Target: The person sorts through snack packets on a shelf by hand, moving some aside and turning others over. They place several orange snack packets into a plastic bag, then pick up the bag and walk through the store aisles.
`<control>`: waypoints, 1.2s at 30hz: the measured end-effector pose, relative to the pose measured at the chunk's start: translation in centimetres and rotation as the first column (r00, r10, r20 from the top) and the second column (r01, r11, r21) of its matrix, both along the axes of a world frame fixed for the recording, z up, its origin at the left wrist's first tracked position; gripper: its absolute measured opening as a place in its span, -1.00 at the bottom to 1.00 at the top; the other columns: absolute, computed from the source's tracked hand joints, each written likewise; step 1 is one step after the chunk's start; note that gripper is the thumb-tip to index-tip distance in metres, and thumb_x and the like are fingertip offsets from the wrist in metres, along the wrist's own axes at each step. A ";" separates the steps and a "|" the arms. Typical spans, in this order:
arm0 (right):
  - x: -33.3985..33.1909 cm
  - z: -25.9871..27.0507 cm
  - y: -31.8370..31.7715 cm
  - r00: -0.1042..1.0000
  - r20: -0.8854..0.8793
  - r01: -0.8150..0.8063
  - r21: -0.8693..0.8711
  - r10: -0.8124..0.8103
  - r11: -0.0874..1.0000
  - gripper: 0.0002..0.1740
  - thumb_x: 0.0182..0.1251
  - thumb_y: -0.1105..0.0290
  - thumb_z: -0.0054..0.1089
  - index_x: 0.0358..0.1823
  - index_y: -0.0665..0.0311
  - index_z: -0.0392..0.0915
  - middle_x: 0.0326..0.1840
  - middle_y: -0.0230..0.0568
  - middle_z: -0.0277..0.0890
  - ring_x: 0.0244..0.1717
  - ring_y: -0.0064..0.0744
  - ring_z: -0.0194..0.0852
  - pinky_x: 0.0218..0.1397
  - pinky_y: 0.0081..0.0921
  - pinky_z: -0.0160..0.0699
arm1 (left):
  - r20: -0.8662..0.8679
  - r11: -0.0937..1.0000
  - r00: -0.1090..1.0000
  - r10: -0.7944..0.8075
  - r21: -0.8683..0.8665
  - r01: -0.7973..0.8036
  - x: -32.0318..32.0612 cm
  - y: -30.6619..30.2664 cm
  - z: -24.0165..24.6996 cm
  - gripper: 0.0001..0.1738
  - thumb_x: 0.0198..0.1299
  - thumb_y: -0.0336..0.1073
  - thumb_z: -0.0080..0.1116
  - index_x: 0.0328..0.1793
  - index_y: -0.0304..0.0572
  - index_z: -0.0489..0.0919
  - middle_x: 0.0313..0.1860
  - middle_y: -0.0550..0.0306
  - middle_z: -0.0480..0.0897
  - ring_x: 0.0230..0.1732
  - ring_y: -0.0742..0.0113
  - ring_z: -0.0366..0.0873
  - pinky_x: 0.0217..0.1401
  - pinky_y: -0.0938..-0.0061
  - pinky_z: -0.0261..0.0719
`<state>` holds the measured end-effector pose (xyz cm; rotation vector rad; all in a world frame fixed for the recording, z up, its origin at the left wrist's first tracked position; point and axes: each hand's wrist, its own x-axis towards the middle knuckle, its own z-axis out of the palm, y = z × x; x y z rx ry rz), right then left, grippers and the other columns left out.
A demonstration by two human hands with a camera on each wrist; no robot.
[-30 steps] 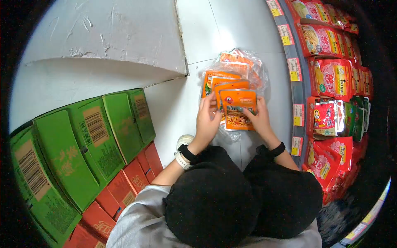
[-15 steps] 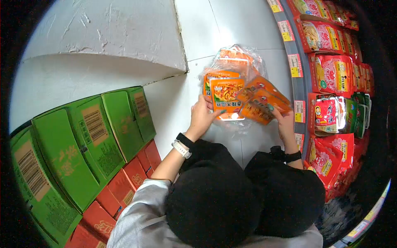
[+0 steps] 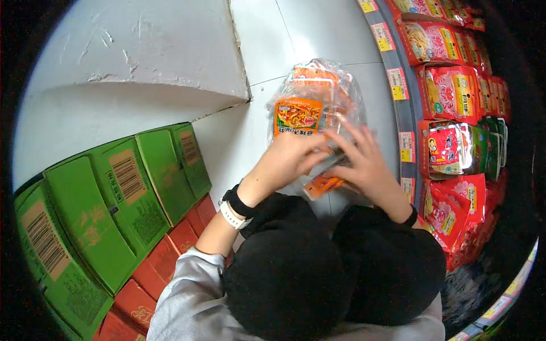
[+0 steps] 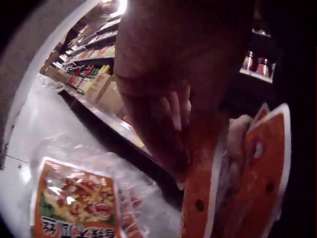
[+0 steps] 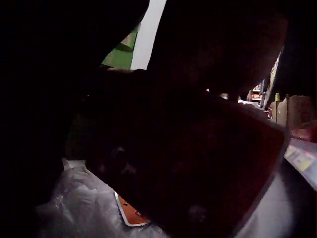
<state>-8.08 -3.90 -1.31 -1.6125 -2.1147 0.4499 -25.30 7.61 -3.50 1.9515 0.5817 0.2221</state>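
Observation:
In the head view both hands are close together above a clear plastic bag (image 3: pixel 355 102) on the floor. My left hand (image 3: pixel 293 159) pinches an orange food packet, which the left wrist view shows turned edge-on (image 4: pixel 200 198). My right hand (image 3: pixel 367 167), its fingers spread, grips further orange packets (image 3: pixel 323 185) between thumb and fingers. These stand tilted beside the left hand's packet in the left wrist view (image 4: pixel 262 163). Another packet (image 3: pixel 298 115), with a picture of shredded food, lies face up on the bag. The right wrist view is very dark, with one packet filling much of it.
At the right a shelf holds red snack packets (image 3: pixel 449 94) behind a strip of price tags (image 3: pixel 398 84). Green cartons (image 3: pixel 91 210) stacked on red ones (image 3: pixel 133 301) line the left. A grey wall block (image 3: pixel 170 51) juts out at the upper left.
The right hand swung right with several packets, then came back left beside the left hand. The packets, earlier fanned face up, are now turned on edge between the hands.

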 end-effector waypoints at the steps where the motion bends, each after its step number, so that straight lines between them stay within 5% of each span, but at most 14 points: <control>1: -0.4 -0.7 0.1 0.997 0.074 -0.027 0.034 0.024 0.999 -0.68 -0.28 0.29 0.35 -0.35 0.05 0.57 -0.14 -0.30 0.45 0.13 -0.25 0.31 0.19 -0.11 0.26 | 0.029 0.998 0.998 -0.061 0.010 0.060 0.2 -0.2 0.3 -0.86 0.12 -0.40 0.14 -0.22 -0.28 0.50 -0.47 0.01 0.59 -0.41 0.25 0.63 -0.33 0.46 0.52; 4: 0.1 -3.3 -1.0 0.994 0.103 -0.031 -0.090 0.041 0.995 -0.73 -0.20 0.30 0.32 -0.37 0.10 0.56 -0.19 -0.30 0.46 0.02 -0.28 0.42 0.04 -0.25 0.40 | -0.034 0.990 0.999 0.025 -0.141 -0.029 0.2 -0.5 1.3 -0.85 0.15 -0.42 0.07 -0.17 -0.32 0.52 -0.48 -0.01 0.60 -0.42 0.37 0.61 -0.33 0.47 0.52; 6: 1.3 -3.4 -1.6 0.998 0.059 -0.014 -0.244 0.030 0.970 -0.73 -0.17 0.31 0.32 -0.34 0.10 0.57 -0.19 -0.29 0.47 -0.06 -0.28 0.48 -0.05 -0.32 0.46 | -0.061 0.735 0.825 0.562 -0.422 -0.531 -0.5 0.5 -0.4 -0.77 0.16 -0.41 0.05 -0.08 -0.39 0.49 -0.52 0.04 0.60 -0.48 0.37 0.57 -0.34 0.49 0.52; 8: 2.1 -2.2 -2.1 0.941 -0.226 0.203 -0.221 -0.253 0.954 -0.66 -0.11 0.35 0.34 -0.20 0.09 0.57 -0.21 -0.25 0.50 -0.17 -0.27 0.53 -0.15 -0.45 0.52 | -0.171 0.810 0.837 0.519 -0.214 -0.546 -1.9 1.6 -3.0 -0.63 0.13 -0.30 0.15 -0.02 -0.43 0.45 -0.42 0.02 0.59 -0.44 0.31 0.55 -0.33 0.49 0.51; 10: 2.4 -3.1 -3.2 0.916 -0.234 0.284 -0.193 -0.326 0.939 -0.56 -0.05 0.40 0.36 -0.06 0.21 0.51 -0.20 -0.22 0.52 -0.17 -0.28 0.53 -0.14 -0.47 0.50 | -0.289 0.871 0.836 0.467 0.312 -0.378 -3.5 0.8 -8.4 -0.48 0.02 -0.18 0.29 -0.03 -0.44 0.40 -0.30 -0.05 0.53 -0.32 0.26 0.53 -0.27 0.45 0.50; 11: 2.3 -3.6 -3.7 0.782 -0.337 0.495 -0.176 -0.524 0.851 -0.52 -0.07 0.44 0.37 -0.03 0.29 0.48 -0.17 -0.22 0.52 -0.17 -0.31 0.53 -0.11 -0.46 0.50 | -0.378 0.874 0.795 0.475 0.092 -0.478 -3.1 0.5 -8.8 -0.34 -0.17 -0.21 0.42 -0.04 -0.48 0.33 -0.14 -0.19 0.44 -0.04 -0.06 0.42 0.00 0.26 0.41; 13: 2.1 -4.5 -4.8 0.363 -0.569 0.712 -0.341 -0.737 0.614 -0.28 -0.11 0.55 0.38 0.15 0.41 0.25 0.08 -0.15 0.36 0.03 -0.33 0.41 0.13 -0.39 0.41 | -0.369 0.857 0.775 0.512 0.160 -0.490 -2.6 -0.1 -9.3 -0.29 -0.22 -0.21 0.46 -0.03 -0.44 0.30 -0.14 -0.18 0.43 -0.05 -0.06 0.42 -0.01 0.25 0.41; 16: 3.0 -4.9 -4.4 0.283 -0.744 0.735 -0.238 -0.606 0.635 -0.11 -0.12 0.60 0.37 0.27 0.32 0.04 0.25 -0.14 0.09 0.22 -0.27 0.21 0.29 -0.32 0.26 | -0.212 0.742 0.735 0.644 0.407 -0.533 -1.9 -1.5 -10.3 -0.18 -0.37 -0.22 0.54 -0.03 -0.35 0.25 -0.12 -0.12 0.41 -0.06 -0.04 0.40 -0.03 0.24 0.38; 20: 2.4 -3.2 -3.8 0.297 -0.709 0.747 -0.245 -0.639 0.618 -0.08 -0.10 0.59 0.35 0.29 0.29 -0.04 0.29 -0.15 -0.03 0.31 -0.27 0.06 0.33 -0.32 0.19 | -0.293 0.770 0.714 0.636 0.299 -0.563 -1.8 -1.5 -10.5 -0.24 -0.40 -0.25 0.54 -0.08 -0.28 0.29 -0.12 -0.05 0.44 -0.06 0.00 0.40 -0.03 0.25 0.36; 22: 2.7 -4.6 -4.4 0.292 -0.695 0.774 -0.232 -0.657 0.589 -0.15 -0.09 0.59 0.35 0.25 0.32 0.04 0.26 -0.15 0.06 0.27 -0.30 0.13 0.29 -0.35 0.23 | -0.423 0.805 0.730 0.537 -0.004 -0.594 -1.7 -1.2 -9.5 -0.32 -0.35 -0.28 0.51 -0.08 -0.23 0.33 -0.09 -0.01 0.44 -0.06 0.06 0.40 -0.04 0.25 0.34; 28: 2.8 -5.4 -5.0 0.190 -0.662 0.688 -0.438 -0.725 0.579 -0.51 -0.02 0.56 0.33 0.00 0.39 0.40 -0.05 -0.24 0.47 -0.05 -0.44 0.45 0.07 -0.49 0.43 | 0.000 0.675 0.711 0.703 0.313 -0.668 -2.1 -3.3 -9.7 -0.39 -0.23 -0.33 0.42 -0.02 -0.26 0.37 -0.22 0.05 0.47 -0.26 0.14 0.42 -0.03 0.28 0.29; 30: 2.4 -4.6 -4.8 0.205 -0.670 0.668 -0.437 -0.713 0.603 -0.59 -0.01 0.55 0.33 -0.07 0.40 0.46 -0.15 -0.28 0.54 -0.15 -0.47 0.51 0.01 -0.52 0.46 | -0.042 0.709 0.746 0.665 0.352 -0.611 -2.4 -3.3 -10.7 -0.39 -0.22 -0.35 0.43 -0.01 -0.26 0.37 -0.27 0.07 0.47 -0.31 0.21 0.43 -0.07 0.34 0.33; 32: 2.1 -3.8 -4.7 0.288 -0.652 0.616 -0.435 -0.702 0.657 -0.60 0.00 0.55 0.32 -0.07 0.40 0.48 -0.16 -0.27 0.55 -0.15 -0.49 0.51 -0.01 -0.52 0.48 | -0.066 0.721 0.720 0.691 -0.011 -0.692 -2.3 -3.2 -11.9 -0.49 -0.18 -0.42 0.40 -0.08 -0.26 0.41 -0.27 0.14 0.49 -0.34 0.43 0.41 -0.30 0.56 0.42; 36: 1.7 -3.6 -4.5 0.339 -0.600 0.592 -0.463 -0.725 0.660 -0.57 -0.03 0.47 0.39 -0.08 0.36 0.50 -0.20 -0.29 0.57 -0.18 -0.51 0.53 -0.05 -0.53 0.50 | -0.080 0.682 0.701 0.708 -0.181 -0.709 -2.1 -2.7 -12.7 -0.59 -0.22 -0.48 0.38 -0.23 -0.32 0.44 -0.45 0.12 0.56 -0.43 0.41 0.49 -0.31 0.53 0.49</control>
